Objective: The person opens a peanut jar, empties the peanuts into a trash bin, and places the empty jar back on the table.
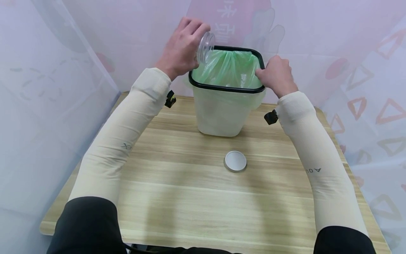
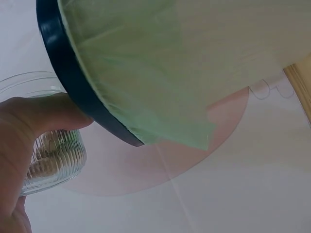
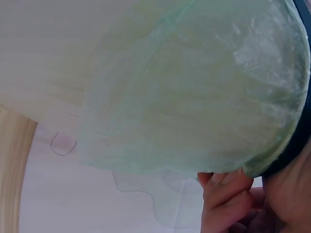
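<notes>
My left hand [image 1: 184, 47] grips a clear glass jar [image 1: 206, 47], tipped sideways with its mouth by the left edge of the trash can [image 1: 219, 113]. In the left wrist view, something brownish [image 2: 46, 160] shows through the jar's ribbed side. The can is pale, with a black rim [image 1: 226, 88] and a green plastic bag [image 1: 231, 68] lining it; the bag's edge hangs outside under the rim. At the can's right side, my right hand [image 1: 278, 76] grips the rim, its thumb on the inner side and its fingers outside.
A round silver-grey lid [image 1: 235, 161] lies on the wooden table [image 1: 190, 208] in front of the can. Behind and on both sides hang pale printed curtains [image 1: 349, 35]. The can stands toward the table's far edge.
</notes>
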The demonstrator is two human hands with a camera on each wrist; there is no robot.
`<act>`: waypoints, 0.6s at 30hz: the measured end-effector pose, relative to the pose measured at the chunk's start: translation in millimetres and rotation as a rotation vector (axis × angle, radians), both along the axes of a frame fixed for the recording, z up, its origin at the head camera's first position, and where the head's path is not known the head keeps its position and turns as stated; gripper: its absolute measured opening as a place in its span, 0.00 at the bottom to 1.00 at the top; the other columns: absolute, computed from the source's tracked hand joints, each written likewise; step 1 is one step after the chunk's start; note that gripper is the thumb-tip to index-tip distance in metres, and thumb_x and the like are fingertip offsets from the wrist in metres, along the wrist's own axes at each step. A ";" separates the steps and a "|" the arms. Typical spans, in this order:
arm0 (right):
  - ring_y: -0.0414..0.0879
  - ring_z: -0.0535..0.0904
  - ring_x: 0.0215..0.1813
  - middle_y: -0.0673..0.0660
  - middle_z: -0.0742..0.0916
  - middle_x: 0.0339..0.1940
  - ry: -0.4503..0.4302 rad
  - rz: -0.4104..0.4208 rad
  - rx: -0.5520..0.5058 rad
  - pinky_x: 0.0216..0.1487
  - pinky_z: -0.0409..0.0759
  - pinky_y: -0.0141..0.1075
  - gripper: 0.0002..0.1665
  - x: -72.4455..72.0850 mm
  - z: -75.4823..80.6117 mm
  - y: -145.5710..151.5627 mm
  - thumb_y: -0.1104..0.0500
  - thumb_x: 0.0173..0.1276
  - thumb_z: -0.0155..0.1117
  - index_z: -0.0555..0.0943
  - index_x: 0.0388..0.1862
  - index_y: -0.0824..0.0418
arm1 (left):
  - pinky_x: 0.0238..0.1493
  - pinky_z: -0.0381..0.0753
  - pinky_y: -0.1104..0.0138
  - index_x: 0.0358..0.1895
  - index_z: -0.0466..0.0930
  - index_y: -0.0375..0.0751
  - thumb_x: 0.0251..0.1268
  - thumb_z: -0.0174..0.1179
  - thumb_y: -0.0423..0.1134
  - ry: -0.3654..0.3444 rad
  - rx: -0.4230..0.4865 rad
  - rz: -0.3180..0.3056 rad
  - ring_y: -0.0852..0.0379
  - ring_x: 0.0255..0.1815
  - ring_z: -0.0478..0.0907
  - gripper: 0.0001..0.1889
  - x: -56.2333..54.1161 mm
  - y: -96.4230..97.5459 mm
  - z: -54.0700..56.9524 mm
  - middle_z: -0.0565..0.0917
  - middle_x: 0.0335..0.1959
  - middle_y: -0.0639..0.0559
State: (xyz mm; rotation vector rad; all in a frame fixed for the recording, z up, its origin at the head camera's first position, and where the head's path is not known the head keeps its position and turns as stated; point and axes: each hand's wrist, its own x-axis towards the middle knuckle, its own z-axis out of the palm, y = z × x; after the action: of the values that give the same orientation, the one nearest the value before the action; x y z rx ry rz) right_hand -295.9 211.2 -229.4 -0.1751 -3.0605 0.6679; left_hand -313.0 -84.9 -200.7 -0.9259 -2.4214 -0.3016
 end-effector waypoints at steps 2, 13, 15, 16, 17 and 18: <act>0.46 0.69 0.18 0.48 0.67 0.13 0.000 0.002 0.000 0.21 0.72 0.36 0.21 0.1 -0.1 -0.2 0.50 0.74 0.53 0.66 0.22 0.58 | 0.79 0.69 0.57 0.69 0.73 0.35 0.51 0.66 0.18 0.018 -0.012 -0.008 0.40 0.71 0.68 0.37 -0.4 0.3 -0.8 0.78 0.66 0.39; 0.46 0.70 0.19 0.48 0.69 0.15 -0.002 0.006 -0.013 0.21 0.73 0.36 0.20 -0.2 -0.1 -0.6 0.50 0.75 0.53 0.68 0.24 0.58 | 0.79 0.70 0.57 0.71 0.72 0.35 0.56 0.52 0.15 0.093 -0.038 -0.037 0.39 0.71 0.68 0.35 0.3 3.2 -2.5 0.79 0.65 0.38; 0.46 0.70 0.20 0.48 0.69 0.15 -0.004 0.004 -0.011 0.21 0.73 0.36 0.20 -0.5 -0.2 -0.8 0.50 0.75 0.53 0.68 0.24 0.58 | 0.79 0.70 0.57 0.70 0.73 0.34 0.54 0.48 0.14 0.110 -0.044 -0.043 0.39 0.71 0.68 0.36 -0.2 3.9 -2.9 0.79 0.64 0.38; 0.46 0.70 0.20 0.48 0.69 0.15 -0.005 0.004 -0.009 0.21 0.73 0.37 0.20 -0.8 -0.2 -0.9 0.50 0.75 0.53 0.68 0.24 0.58 | 0.79 0.70 0.57 0.70 0.73 0.34 0.54 0.46 0.13 0.117 -0.047 -0.044 0.38 0.71 0.68 0.36 -0.5 4.3 -3.3 0.79 0.64 0.37; 0.46 0.70 0.20 0.48 0.70 0.15 -0.005 0.003 -0.007 0.21 0.73 0.37 0.20 -1.0 -0.2 -1.0 0.50 0.75 0.53 0.68 0.24 0.58 | 0.79 0.70 0.57 0.70 0.73 0.34 0.54 0.45 0.13 0.124 -0.051 -0.043 0.38 0.71 0.68 0.36 -0.9 4.6 -3.6 0.79 0.64 0.37; 0.46 0.71 0.20 0.49 0.70 0.15 -0.006 0.003 -0.006 0.22 0.73 0.37 0.20 -1.2 -0.3 -1.1 0.49 0.75 0.53 0.68 0.24 0.58 | 0.79 0.70 0.57 0.70 0.73 0.34 0.54 0.44 0.13 0.131 -0.056 -0.041 0.38 0.72 0.68 0.36 -1.0 4.9 -3.9 0.79 0.64 0.37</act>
State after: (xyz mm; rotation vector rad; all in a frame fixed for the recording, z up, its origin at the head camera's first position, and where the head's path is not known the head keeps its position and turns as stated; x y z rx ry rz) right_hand -297.1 210.1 -229.7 -0.1735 -3.0649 0.6779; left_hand -314.1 -80.0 -204.6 -0.9898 -2.3034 -0.1830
